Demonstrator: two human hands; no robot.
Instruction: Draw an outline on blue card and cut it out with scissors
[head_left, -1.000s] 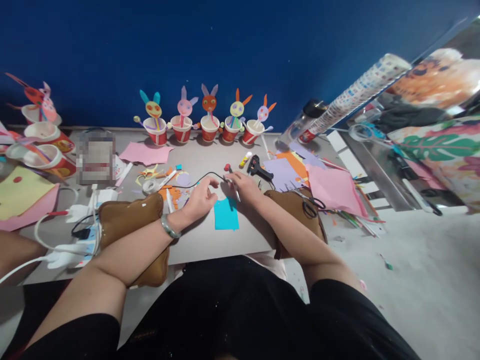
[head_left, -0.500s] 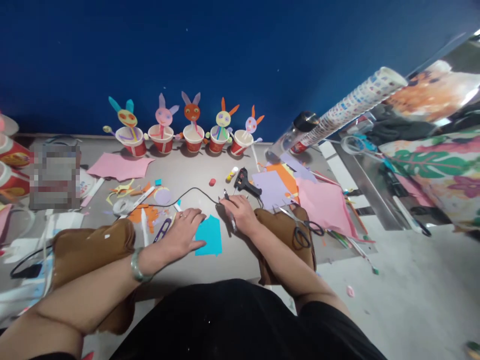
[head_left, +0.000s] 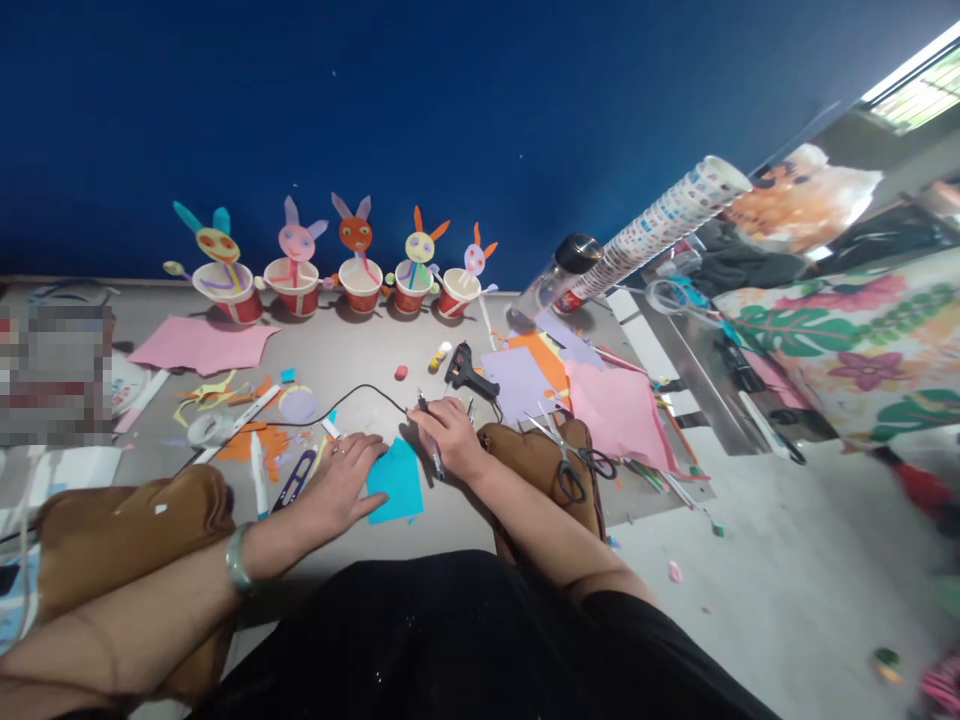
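A piece of blue paper [head_left: 397,485] lies on the table in front of me. My left hand [head_left: 346,478] rests on the table at its left side, fingers stretched out, thumb and fingertips at the paper's edge. Just right of the paper, my right hand [head_left: 454,440] is closed around a pen [head_left: 438,463], whose other end shows above the fingers. Beyond that hand lie a black glue gun [head_left: 469,374], a glue stick [head_left: 439,355] and a small red lump [head_left: 401,372]. A dark utility knife [head_left: 295,478] is beside my left hand.
Several paper cups with paper rabbit figures, one a red cup [head_left: 361,290], line the back. A tall cup stack [head_left: 660,225] leans beside a clear bottle [head_left: 551,285]. Scissors [head_left: 571,455] lie on a brown cushion [head_left: 517,465]. Pink paper [head_left: 619,405] and scraps are at the right.
The view has turned to the right, so the table's things sit further left in the picture. Both hands keep nearly the same places by the blue paper, the pen still in my right hand.
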